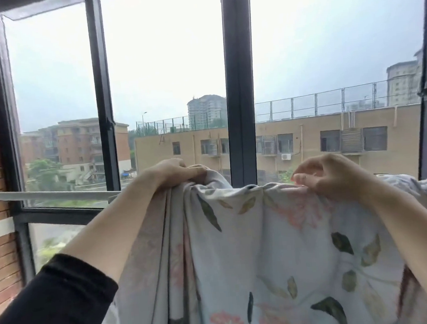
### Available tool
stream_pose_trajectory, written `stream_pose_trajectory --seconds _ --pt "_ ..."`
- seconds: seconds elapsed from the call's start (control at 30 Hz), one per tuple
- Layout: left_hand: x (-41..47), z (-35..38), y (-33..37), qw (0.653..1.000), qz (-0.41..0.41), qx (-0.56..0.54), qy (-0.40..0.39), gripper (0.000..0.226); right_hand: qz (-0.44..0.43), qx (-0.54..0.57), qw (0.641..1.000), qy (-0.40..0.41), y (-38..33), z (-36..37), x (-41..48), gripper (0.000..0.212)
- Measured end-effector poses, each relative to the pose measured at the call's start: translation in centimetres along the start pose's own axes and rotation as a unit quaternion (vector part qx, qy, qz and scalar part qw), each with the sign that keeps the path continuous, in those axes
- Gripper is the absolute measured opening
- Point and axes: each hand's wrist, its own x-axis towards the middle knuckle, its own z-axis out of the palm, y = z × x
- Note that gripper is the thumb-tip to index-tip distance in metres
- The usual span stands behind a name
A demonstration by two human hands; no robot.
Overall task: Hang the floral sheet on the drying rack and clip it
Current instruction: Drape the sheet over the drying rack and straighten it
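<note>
While the floral sheet point(265, 247) hung bunched along the drying rack rail point(44, 194) in front of the window point(239, 83), my L hand point(175, 171) gripped a gathered fold at its top edge, fingers curled round the fabric. My R hand point(336, 175) pinched the top edge further along, fingers curled too. The rest fell btwn my arms.
</note>
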Motion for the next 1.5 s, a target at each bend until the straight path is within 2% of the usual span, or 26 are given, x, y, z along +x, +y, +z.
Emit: stream_pose_trajectory --seconds 0.1,0.23,0.27,0.33,0.4,0.43,0.57,0.77,0.83,0.9,1.03,1.1,1.3,1.4,1.5 --pt "0.0 0.4 -0.4 0.998 0.015 -0.043 0.031 0.061 -0.043 0.017 0.999 0.021 -3.0 1.5 0.0 0.020" --pt "0.4 0.8 0.0 0.995 -0.002 -0.075 0.065 0.056 -0.077 0.035 0.996 -0.031 -7.5 4.3 0.4 0.046" --pt "0.4 0.8 0.1 0.994 0.001 -0.086 0.069 0.053 -0.080 0.027 0.996 -0.040 -8.3 5.1 0.6 0.050" --pt "0.4 0.9 -0.2 0.990 0.017 -0.114 0.082 0.046 -0.102 -0.065 0.992 -0.034 -9.1 6.6 1.0 0.054" --pt "0.2 1.0 -0.9 0.980 0.035 -0.154 0.117 0.046 -0.124 -0.150 0.981 -0.015 -9.2 7.5 1.5 0.050" --pt "0.1 1.1 -1.3 0.973 0.045 -0.173 0.148 0.048 -0.123 -0.152 0.981 -0.020 -9.2 7.6 1.8 0.047" --pt "-0.6 1.7 -3.0 0.928 0.083 -0.212 0.294 0.038 -0.110 -0.124 0.985 -0.056 -9.5 7.8 2.9 0.042" --pt "-4.2 2.5 -3.8 0.875 0.123 -0.268 0.385 0.019 -0.084 -0.087 0.991 -0.063 -9.3 7.6 2.9 0.039" --pt "-6.4 3.3 -4.2 0.872 0.141 -0.264 0.386 0.015 -0.083 -0.077 0.991 -0.066 -8.9 7.2 2.8 0.039" --pt "-8.4 4.4 -5.1 0.874 0.144 -0.271 0.377 0.022 -0.085 -0.077 0.991 -0.069 -8.6 7.0 2.7 0.040" --pt "-11.1 6.2 -7.1 0.874 0.086 -0.300 0.372 0.043 -0.090 -0.068 0.991 -0.070 -8.2 6.9 2.9 0.041" --pt "-12.1 7.0 -8.0 0.883 0.052 -0.317 0.343 0.049 -0.097 -0.073 0.990 -0.068 -8.1 7.0 3.1 0.041" --pt "-14.2 11.6 -9.2 0.911 -0.031 -0.312 0.266 0.096 -0.112 -0.079 0.989 -0.062 -7.4 7.0 3.4 0.041" --pt "-14.7 13.8 -10.0 0.915 -0.047 -0.345 0.201 0.092 -0.111 -0.081 0.989 -0.063 -7.3 6.8 3.2 0.041" --pt "-14.4 15.9 -9.9 0.913 -0.057 -0.374 0.152 0.068 -0.109 -0.076 0.989 -0.065 -7.5 6.9 3.2 0.039"
